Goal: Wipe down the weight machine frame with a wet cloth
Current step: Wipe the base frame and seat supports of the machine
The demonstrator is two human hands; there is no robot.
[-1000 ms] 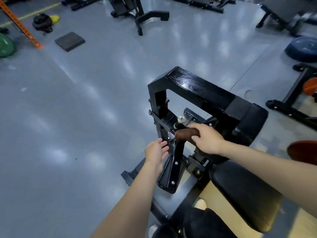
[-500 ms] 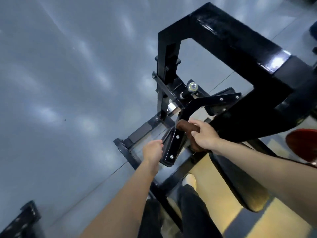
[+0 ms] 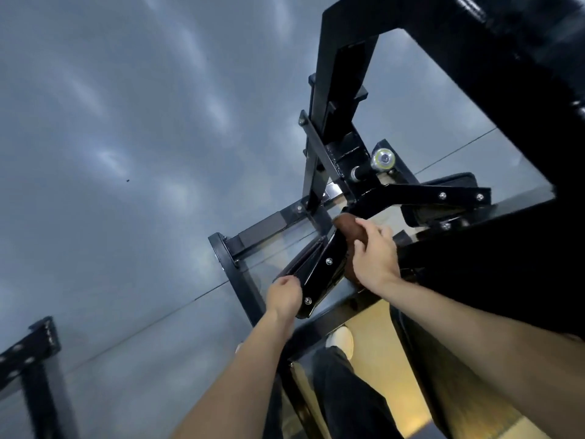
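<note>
Right hand fingers curled round brown cloth, soft, bunches easily; left hand grips rigid black frame plate edge.

frame: black steel tubing, glossy, upright with bolted angled plates, centre to far right | cloth: brown, bunched, pressed against angled plate, centre

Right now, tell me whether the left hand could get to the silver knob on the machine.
Probably yes. The left hand grips the lower end of the angled black plate, and the silver knob sits higher up with open space beside the upright; only the right hand with its brown cloth lies nearby.
</note>
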